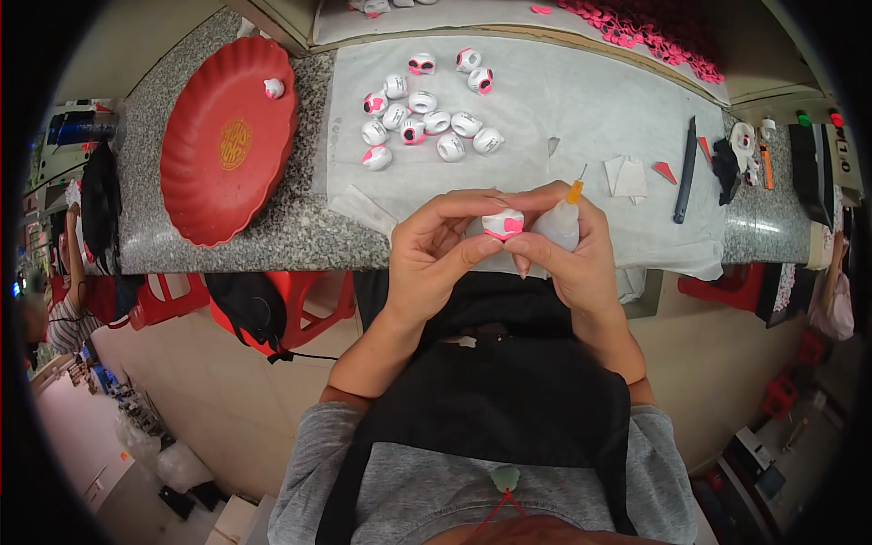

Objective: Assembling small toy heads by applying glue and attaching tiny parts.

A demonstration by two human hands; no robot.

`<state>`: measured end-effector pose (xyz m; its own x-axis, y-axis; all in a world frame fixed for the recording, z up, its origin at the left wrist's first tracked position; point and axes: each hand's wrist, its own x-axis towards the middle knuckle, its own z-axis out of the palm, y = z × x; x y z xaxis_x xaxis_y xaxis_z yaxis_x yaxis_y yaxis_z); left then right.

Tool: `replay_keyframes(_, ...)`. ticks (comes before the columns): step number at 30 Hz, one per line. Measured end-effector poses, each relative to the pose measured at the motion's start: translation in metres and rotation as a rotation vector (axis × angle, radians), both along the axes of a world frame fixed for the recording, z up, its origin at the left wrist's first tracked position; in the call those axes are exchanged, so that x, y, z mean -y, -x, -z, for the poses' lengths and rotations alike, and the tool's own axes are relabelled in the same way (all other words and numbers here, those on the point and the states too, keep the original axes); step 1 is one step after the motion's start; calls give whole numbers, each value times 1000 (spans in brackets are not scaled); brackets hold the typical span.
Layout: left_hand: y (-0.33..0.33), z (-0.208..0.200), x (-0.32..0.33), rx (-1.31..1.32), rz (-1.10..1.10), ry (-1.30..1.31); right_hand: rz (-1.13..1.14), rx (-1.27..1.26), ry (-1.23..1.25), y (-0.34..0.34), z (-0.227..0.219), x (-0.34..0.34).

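Note:
My left hand (425, 254) pinches a small rounded white piece (495, 222) with pink patches, just past the front edge of the counter. The thumb and fingertips of my right hand (590, 263) meet the same piece from the other side. Tucked in my right hand is a translucent squeeze bottle (559, 227) with an orange needle tip, the needle pointing up and away. Beyond my hands, several similar white pieces (451, 147), some with pink and black parts, lie loosely grouped on white sheeting (536, 100).
At the left, a red scalloped tray (177, 168) holds one small white piece (273, 88). A long dark tool (685, 177), red scraps (666, 172) and a folded white paper (625, 177) lie to the right. Many pink parts (636, 36) cover the raised back shelf. Red stools (318, 313) stand below.

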<state>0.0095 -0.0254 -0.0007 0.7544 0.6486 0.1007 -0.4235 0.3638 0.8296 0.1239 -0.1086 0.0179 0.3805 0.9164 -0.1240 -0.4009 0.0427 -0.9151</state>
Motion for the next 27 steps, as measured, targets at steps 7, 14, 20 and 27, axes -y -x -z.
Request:
replay_keyframes(7,0,3,0,-2,24,-114,-9,-18,-18,-2,-1,4)
replay_keyframes(14,1,6,0,18,41,-214,-21,-33,-55,-2,1,9)
replay_keyframes(20,2,7,2,55,39,-152,0,52,-61,2,-2,11)
replay_keyframes(27,3,7,1,55,39,-168,9,31,-70,4,0,10)
